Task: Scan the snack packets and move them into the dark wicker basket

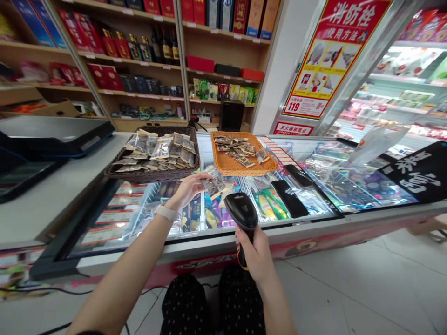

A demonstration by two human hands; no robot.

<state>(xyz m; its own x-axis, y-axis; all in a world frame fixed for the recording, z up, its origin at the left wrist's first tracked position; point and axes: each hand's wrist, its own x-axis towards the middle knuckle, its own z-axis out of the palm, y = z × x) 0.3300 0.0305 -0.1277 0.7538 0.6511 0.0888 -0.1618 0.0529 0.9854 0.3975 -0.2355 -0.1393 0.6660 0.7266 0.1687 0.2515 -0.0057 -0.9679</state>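
Observation:
My left hand (193,187) is closed on a small packet (213,184) with a clear front and dark contents, held over the freezer's glass top. In my right hand (254,251) is a black barcode scanner (241,210), gripped by its handle, with its head close to the packet. Behind my left hand, a dark brown wicker basket (120,174) holds a heap of similar packets (162,148). To its right, an orange basket (240,171) has fewer packets (244,161) lying loosely in it.
A chest freezer (115,246) with goods under glass stretches before me. Two dark phone-like slabs lie on it, one (289,197) nearer. A black bag with white characters (419,172) lies at right. Left stands a counter (26,225) with a scale-like device (52,135). Cables cross the floor.

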